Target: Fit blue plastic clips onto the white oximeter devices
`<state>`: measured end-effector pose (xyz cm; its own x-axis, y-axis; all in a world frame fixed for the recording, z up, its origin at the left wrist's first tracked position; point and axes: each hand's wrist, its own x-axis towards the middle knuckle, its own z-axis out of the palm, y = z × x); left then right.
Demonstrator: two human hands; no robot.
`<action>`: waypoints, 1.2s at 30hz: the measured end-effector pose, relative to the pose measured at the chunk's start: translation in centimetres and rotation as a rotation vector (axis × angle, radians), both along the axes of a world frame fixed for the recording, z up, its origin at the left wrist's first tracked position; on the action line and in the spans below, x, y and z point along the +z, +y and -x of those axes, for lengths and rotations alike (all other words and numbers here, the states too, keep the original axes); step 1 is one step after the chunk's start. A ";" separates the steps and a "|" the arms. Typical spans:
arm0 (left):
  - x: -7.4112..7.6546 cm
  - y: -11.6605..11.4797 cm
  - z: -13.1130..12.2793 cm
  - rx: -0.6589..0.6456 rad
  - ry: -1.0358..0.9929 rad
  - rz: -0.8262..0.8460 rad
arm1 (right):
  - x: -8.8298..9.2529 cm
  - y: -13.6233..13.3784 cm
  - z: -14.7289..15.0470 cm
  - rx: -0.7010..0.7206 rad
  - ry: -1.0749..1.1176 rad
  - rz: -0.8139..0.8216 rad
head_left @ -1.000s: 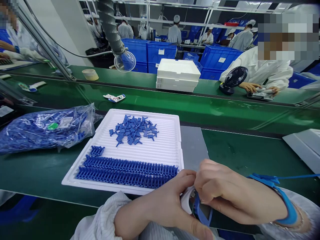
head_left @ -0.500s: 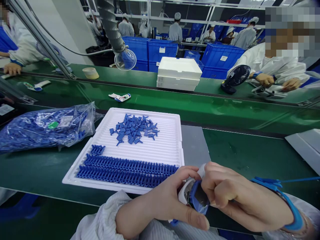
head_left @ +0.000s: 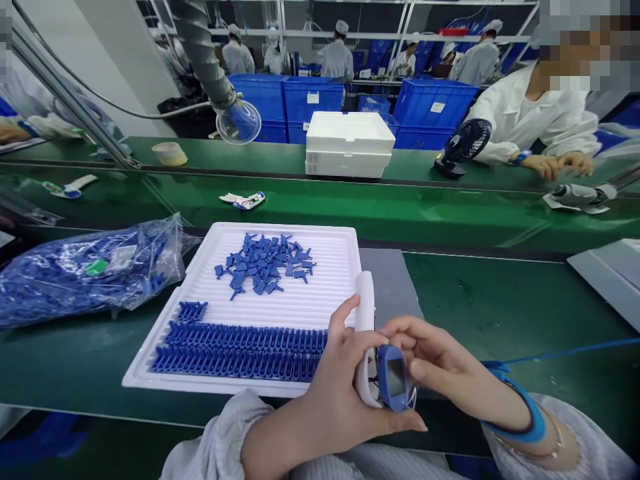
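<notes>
Snugly, the left hand [head_left: 333,393] wraps a white-and-blue device [head_left: 365,320] beside the right hand [head_left: 430,353].

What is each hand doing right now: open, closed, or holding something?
Left hand: closed, holding a white plastic device.
Right hand: fingers curled onto the device's blue frame; whether it grips cannot be told.
</notes>
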<state>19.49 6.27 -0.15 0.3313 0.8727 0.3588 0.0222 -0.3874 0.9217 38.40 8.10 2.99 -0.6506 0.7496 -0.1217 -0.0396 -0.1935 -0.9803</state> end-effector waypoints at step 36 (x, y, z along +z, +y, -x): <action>-1.5 -0.5 -1.0 -0.127 0.153 0.018 | 1.2 2.9 -4.4 -0.258 -0.599 -0.100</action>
<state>20.54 5.78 -1.63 0.4885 0.8263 0.2805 0.1142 -0.3792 0.9182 42.82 11.00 4.19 -0.2898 0.8989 -0.3286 0.4857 -0.1577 -0.8598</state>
